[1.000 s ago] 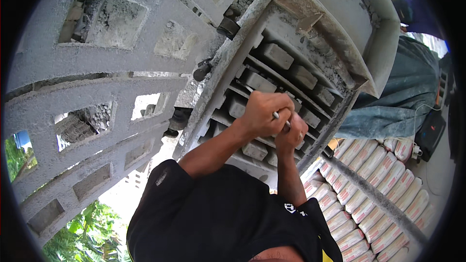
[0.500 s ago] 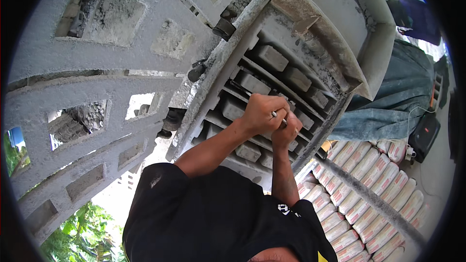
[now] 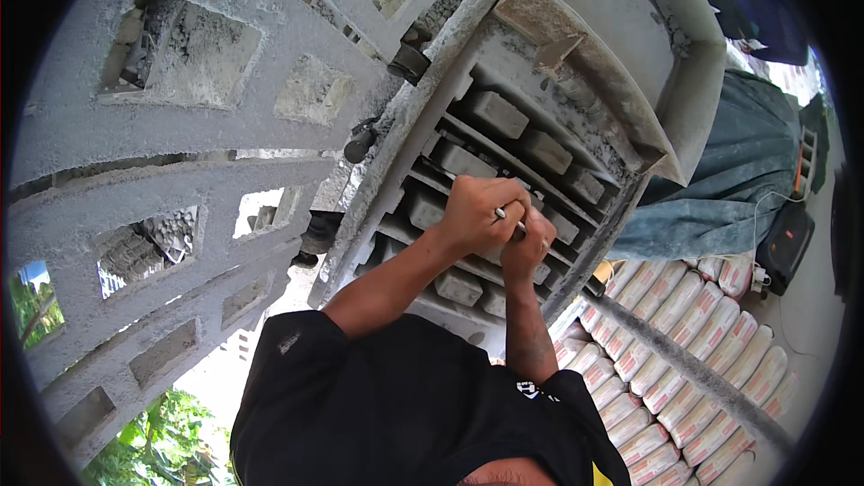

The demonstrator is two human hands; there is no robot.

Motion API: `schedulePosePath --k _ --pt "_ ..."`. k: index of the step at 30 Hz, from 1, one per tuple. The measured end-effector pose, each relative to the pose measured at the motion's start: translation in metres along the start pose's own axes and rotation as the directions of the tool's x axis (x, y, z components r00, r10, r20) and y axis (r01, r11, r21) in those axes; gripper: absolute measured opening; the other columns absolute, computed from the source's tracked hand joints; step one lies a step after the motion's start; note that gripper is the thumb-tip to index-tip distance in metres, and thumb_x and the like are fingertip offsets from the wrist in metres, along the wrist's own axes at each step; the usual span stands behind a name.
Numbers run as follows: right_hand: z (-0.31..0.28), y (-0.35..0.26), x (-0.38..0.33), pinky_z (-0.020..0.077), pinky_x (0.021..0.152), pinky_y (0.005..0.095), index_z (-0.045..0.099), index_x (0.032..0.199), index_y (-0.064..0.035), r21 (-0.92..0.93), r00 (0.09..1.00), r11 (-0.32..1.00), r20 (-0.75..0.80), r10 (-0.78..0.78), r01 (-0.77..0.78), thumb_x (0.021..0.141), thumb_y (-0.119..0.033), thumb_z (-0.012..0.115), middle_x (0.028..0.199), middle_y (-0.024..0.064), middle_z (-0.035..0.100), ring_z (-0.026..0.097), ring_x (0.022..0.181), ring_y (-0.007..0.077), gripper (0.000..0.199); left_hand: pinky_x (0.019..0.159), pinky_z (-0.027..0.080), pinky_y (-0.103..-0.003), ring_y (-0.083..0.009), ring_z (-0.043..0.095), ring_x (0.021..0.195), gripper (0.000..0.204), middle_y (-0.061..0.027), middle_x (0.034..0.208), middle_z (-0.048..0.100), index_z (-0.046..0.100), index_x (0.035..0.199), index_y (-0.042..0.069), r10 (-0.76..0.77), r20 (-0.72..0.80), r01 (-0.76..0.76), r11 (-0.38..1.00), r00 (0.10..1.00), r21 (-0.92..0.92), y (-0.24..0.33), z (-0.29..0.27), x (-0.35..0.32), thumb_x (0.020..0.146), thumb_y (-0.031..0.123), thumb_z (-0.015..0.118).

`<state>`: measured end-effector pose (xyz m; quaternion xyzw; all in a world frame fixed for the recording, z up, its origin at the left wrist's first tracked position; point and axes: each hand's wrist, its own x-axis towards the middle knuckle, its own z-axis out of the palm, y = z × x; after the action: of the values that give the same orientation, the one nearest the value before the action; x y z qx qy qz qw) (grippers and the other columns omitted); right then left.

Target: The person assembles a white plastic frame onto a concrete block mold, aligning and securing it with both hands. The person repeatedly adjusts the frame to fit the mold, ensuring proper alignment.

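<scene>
Both hands meet over the grey metal block mould [image 3: 540,126], right against its ribbed face. The left hand [image 3: 477,213] is curled into a fist, its fingers folded together around a thin metal rod [image 3: 507,219], and the right hand [image 3: 529,247] is pressed up against it from just below, its fingers also wrapped closed on the same rod. Only a short length of the rod shows: a rounded silver tip pokes out of the left fist, and the rest runs between the two hands, its long axis lying slantwise from that tip down toward the right hand's knuckles; the far end is hidden in the grip. Directly behind the hands sit rows of grey concrete blocks [image 3: 490,112] held between the mould's dividing bars, some above the fists and some below them. Off to the left hand's side stands a wall of hollow concrete blocks [image 3: 180,189] with square openings. Below and beyond the right hand, stacked cement sacks [image 3: 684,342] lie in tight rows, and a blue-grey tarpaulin [image 3: 720,189] is draped well apart from the hands past the mould's edge. Both forearms come out of black sleeves [image 3: 387,396].
</scene>
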<state>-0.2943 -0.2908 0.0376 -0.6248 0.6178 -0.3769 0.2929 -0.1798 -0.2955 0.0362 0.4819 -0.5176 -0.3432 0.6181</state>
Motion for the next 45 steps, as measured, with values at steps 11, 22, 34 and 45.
schedulePosePath --k 11,22,34,45 --pt "0.0 -0.01 0.004 0.0278 0.047 0.0235 0.052 0.061 0.0001 0.226 0.983 0.957 0.031 0.179 -0.181 0.087 -0.027 0.043 0.057 -0.0021 0.048 0.04 0.051 0.0061 0.039 0.049 0.045 -0.033 -0.0269 0.059 0.051 0.009 -0.0132 0.061 0.059 0.06 0.072 0.002 -0.197 0.088 0.185 0.974 0.976 0.131 0.012 -0.004 0.009 0.075 0.002 0.052" --pt "0.013 0.016 -0.004 0.0259 0.049 0.0248 0.048 0.063 -0.0014 0.229 0.995 0.973 0.096 0.015 -0.037 0.089 -0.028 0.041 0.06 -0.0041 0.044 0.036 0.055 0.0048 0.038 0.049 0.046 -0.031 -0.0236 0.059 0.051 0.01 -0.0114 0.061 0.059 0.06 0.07 0.002 -0.148 0.092 0.129 0.974 0.985 0.189 -0.005 -0.011 -0.001 0.074 0.002 0.051" --pt "0.011 -0.024 -0.023 0.0335 0.055 0.0252 0.052 0.066 0.0034 0.501 0.982 0.859 0.187 0.015 -0.109 0.089 -0.019 0.037 0.067 0.0045 0.054 0.046 0.061 0.0089 0.036 0.047 0.047 -0.027 -0.0193 0.06 0.048 0.016 -0.012 0.064 0.062 0.065 0.079 -0.001 0.139 -0.022 -0.139 0.99 0.99 -0.003 0.009 -0.029 -0.015 0.068 -0.002 0.053" --pt "-0.007 -0.048 0.013 0.0213 0.044 0.0255 0.046 0.058 -0.0015 0.466 0.909 0.822 0.392 0.138 -0.326 0.094 -0.023 0.046 0.053 -0.0063 0.037 0.03 0.05 0.0039 0.042 0.056 0.049 -0.025 -0.0116 0.064 0.063 0.021 -0.0124 0.073 0.066 0.067 0.09 0.0 -0.262 0.029 0.262 0.965 0.965 -0.003 0.053 -0.032 0.028 0.078 0.002 0.05"
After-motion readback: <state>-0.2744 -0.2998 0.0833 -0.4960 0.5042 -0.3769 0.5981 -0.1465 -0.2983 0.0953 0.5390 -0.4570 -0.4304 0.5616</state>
